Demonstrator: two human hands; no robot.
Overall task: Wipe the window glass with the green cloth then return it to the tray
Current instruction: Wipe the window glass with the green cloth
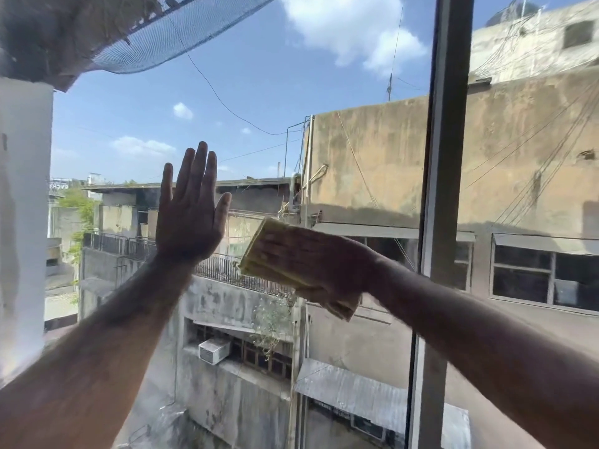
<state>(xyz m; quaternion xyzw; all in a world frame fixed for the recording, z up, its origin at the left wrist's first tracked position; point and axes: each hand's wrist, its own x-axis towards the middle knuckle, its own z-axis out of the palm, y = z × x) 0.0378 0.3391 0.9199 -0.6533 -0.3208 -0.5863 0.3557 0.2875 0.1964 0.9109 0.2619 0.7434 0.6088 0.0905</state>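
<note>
The fingers of the left hand were held straight and pointed upward, close together, with the thumb angled out to the right. The open palm was laid flat toward the window glass, apparently pressed against it, though contact could not be confirmed from behind. The wrist was bent back, and the bare left forearm was stretched up from the lower left corner of the view.

The fingers of the right hand were extended leftward and laid flat over the green cloth, which was folded into a thick pad and pressed between the palm and the pane. The fingers were blurred, so their exact spacing could not be told. The cloth's yellowish-green edges were seen beyond the fingertips and below the heel of the hand, just right of the left wrist and near the middle of the pane. The right forearm was reached in from the lower right, crossing in front of the dark vertical window frame.

Weathered concrete buildings and blue sky were seen through the glass.
</note>
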